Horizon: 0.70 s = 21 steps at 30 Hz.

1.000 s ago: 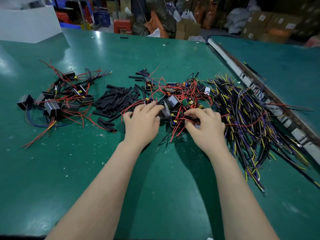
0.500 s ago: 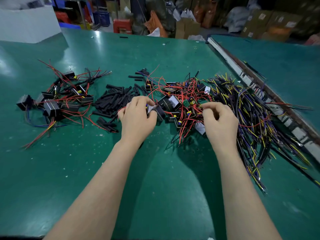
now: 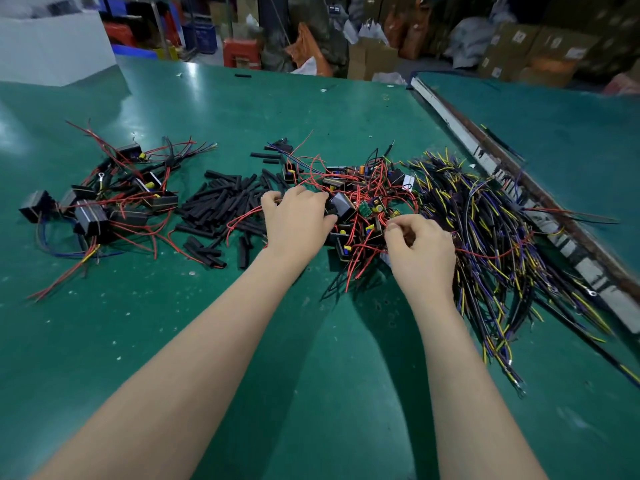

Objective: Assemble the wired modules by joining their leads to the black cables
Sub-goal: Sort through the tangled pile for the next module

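A tangled pile of small black modules with red leads (image 3: 360, 202) lies in the middle of the green table (image 3: 173, 341). My left hand (image 3: 298, 220) sits at the pile's left edge, its fingers curled round a black module (image 3: 341, 206). My right hand (image 3: 420, 251) is at the pile's right side with fingers curled, pinching red leads near its thumb. A big bundle of black cables with yellow and purple wires (image 3: 491, 244) spreads to the right. Short black sleeve pieces (image 3: 221, 209) lie heaped left of my left hand.
A second group of black modules with red and blue leads (image 3: 104, 202) lies at the far left. A metal-edged seam (image 3: 519, 188) divides this table from another green table on the right. A white box (image 3: 52, 46) stands at the back left; cartons and bags fill the background.
My left hand went from resting flat on the pile to curling round a module at its left edge. My right hand drew its fingers together on the red leads and shifted slightly right.
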{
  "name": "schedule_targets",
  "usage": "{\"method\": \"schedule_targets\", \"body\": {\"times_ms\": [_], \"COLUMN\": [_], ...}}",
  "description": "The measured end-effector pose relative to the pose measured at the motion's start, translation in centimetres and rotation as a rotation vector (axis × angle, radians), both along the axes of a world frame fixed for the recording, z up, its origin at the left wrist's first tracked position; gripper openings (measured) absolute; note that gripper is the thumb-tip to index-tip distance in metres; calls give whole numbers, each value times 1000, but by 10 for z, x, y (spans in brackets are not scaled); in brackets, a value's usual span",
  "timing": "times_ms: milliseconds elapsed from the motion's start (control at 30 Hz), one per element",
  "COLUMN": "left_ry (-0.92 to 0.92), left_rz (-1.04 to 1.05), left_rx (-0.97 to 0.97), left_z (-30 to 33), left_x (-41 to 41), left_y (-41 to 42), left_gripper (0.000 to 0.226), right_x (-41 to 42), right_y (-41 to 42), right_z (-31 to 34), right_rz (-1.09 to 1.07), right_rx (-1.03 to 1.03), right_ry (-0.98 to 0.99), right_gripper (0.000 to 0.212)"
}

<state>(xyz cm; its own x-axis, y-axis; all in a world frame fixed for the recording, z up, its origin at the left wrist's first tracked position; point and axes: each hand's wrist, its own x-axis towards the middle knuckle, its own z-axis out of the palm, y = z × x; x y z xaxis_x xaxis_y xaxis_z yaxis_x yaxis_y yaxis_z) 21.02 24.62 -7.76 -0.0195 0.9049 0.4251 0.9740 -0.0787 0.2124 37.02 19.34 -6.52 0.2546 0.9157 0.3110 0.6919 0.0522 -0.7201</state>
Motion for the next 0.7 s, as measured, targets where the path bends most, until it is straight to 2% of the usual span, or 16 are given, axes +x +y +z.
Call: {"method": "schedule_targets", "body": {"times_ms": [200,400,500,600,700], "left_ry": [68,-360,-667,-948,-1056], "left_rz": [-67,-130,-136,-73,42], "left_rx": [111,192,190,170,216], "left_z": [5,20,22,31,40], "left_x": [0,-18,-23,-27,-34], "left_y": [4,-4,-10,-3,6], "left_gripper": [30,33,31,31,32], "right_x": [-2,-1,-1,0,2], "right_y": [0,0,0,1,3], "right_z": [1,5,3,2,2], "right_rz": [16,-8,-6,-6,-53], "right_rx": [-16,21,12,-4,4], "right_ry": [18,99,90,69,42], "right_gripper": [17,10,10,13,17]}}
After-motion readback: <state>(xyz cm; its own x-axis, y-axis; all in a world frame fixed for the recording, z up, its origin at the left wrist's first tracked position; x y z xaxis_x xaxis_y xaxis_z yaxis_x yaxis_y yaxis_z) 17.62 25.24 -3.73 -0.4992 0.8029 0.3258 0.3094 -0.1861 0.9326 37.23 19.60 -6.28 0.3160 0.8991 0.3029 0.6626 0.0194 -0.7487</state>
